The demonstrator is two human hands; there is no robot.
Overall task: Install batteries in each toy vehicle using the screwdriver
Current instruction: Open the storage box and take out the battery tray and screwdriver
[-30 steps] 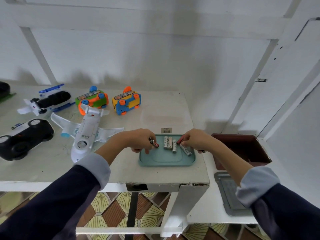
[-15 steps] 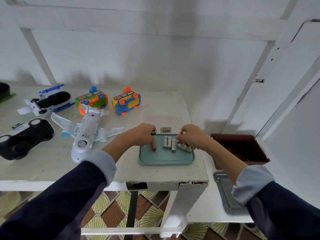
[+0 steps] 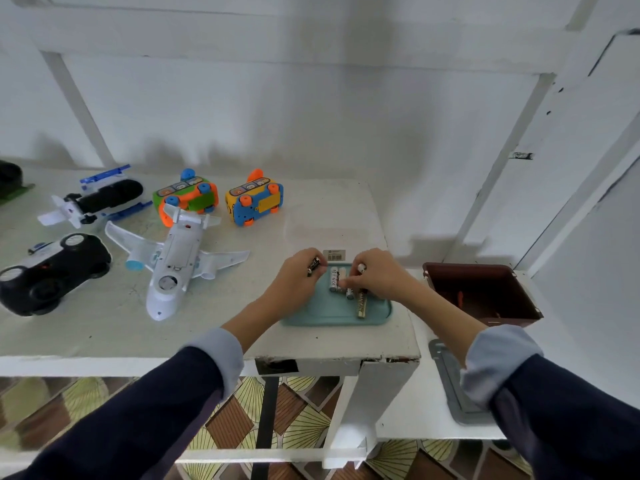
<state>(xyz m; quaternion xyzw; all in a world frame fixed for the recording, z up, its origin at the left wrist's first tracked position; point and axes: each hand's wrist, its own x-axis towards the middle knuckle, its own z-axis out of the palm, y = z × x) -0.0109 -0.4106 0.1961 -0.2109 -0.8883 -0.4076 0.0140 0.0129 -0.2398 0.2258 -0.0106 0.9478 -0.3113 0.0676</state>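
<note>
White table, white wall behind. Toy plane and other toys well left of the fingers. Left hand pinching a dark battery. Right hand curled on a battery over the green tray. Better to lift straight up, one at a time. Table edge close below; open room behind the fingers.

Lighting even and moderately bright, diffuse. Soft grey shadows on wall behind toys. Wide-angle distortion bends edges. Slight overall softness; no glare.
</note>
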